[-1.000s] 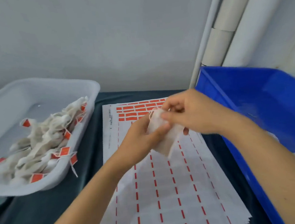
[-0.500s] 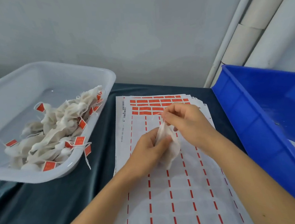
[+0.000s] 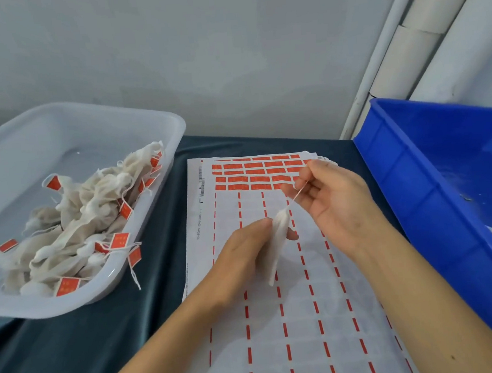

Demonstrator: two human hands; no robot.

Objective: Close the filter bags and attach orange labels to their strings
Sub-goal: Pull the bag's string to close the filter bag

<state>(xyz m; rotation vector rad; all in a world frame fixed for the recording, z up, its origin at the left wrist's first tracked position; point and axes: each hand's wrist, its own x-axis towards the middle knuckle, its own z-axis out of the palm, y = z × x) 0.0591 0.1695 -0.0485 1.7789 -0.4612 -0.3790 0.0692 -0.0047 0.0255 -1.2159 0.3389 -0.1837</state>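
since the frame 0.5 s earlier, the right hand [image 3: 333, 206] is drawn up and away from the filter bag [image 3: 277, 247], so that the string [image 3: 298, 194] is now pulled taut between the 2, where before the fingers were bunched at the bag's mouth. the bag is pinched near its top by the left hand [image 3: 244, 251] and is held just above the label sheet [image 3: 307, 314], its mouth gathered to a narrow point, which suggests the closing is all but done. the string is nipped between the right thumb and fingers, the other fingers loosely spread. no orange label is seen on this string yet, so the labelling is judged still to come. a good many finished bags [image 3: 74, 229], each with an orange tag, are heaped in the clear tray [image 3: 151, 126] at the left. most of the sheet is stripped to thin orange slivers; only a few rows of orange labels [image 3: 252, 174] are left at its far end. the held bag looks white, thin, limp and creased, hanging slantwise. a blue bin [image 3: 408, 173] stands to the right; what it holds cannot be made out.
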